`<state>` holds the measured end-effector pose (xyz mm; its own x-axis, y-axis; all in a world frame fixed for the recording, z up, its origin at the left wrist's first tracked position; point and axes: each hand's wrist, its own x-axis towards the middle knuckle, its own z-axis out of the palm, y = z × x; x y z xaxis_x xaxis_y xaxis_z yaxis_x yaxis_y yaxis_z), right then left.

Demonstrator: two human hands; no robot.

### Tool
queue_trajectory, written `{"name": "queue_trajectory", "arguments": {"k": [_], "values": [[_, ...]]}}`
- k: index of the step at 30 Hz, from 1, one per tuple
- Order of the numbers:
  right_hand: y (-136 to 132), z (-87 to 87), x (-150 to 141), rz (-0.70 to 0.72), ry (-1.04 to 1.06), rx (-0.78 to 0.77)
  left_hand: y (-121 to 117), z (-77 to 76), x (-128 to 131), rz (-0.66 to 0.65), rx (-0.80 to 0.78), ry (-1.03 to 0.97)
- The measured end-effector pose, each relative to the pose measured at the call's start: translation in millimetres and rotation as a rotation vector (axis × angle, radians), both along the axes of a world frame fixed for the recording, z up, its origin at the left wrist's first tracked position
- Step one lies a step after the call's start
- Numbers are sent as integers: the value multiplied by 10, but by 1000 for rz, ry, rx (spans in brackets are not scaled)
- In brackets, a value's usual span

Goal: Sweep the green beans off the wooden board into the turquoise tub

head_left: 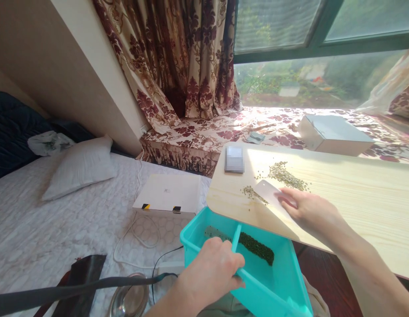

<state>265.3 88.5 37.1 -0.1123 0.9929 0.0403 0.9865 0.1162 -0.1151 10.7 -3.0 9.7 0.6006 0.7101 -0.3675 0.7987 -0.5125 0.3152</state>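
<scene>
My right hand (306,209) holds a flat white scraper (267,190) against the wooden tabletop. The scraper's edge touches a small pile of pale beans or grains (248,192). Just behind it lies a larger scatter of the same grains (286,177). My left hand (217,264) is closed on the near side of a teal divided box (195,229), by its divider, below the table's edge. Dark green beans (257,248) lie in the box's right compartment. Some pale grains (215,232) show in the left one, partly hidden by my left hand.
The wooden table (352,193) carries a small grey device (234,159) near its far left corner. A white box (336,134) stands on the window seat. On the bed are a flat white carton (171,193), a pillow (80,167), cables and a metal bowl (130,297).
</scene>
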Motion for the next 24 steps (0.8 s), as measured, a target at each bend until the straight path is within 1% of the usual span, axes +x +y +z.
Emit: {"name": "queue_trajectory", "arguments": {"k": [4, 9, 14, 19, 21, 24], "values": [[30, -41, -86, 32, -14, -17, -12, -7, -48, 36, 6, -10], [-44, -51, -174, 91, -5, -18, 4, 1, -76, 54, 7, -1], [-113, -28, -132, 109, -17, 44, 15, -16, -145, 79, 26, -1], [-146, -98, -59, 147, 28, 87, 16, -62, -254, 124, 29, -14], [-160, -125, -60, 153, 39, 89, 16, -81, -290, 136, 39, -16], [-180, -126, -91, 167, 56, 46, 13, -95, -329, 155, 46, -21]]}}
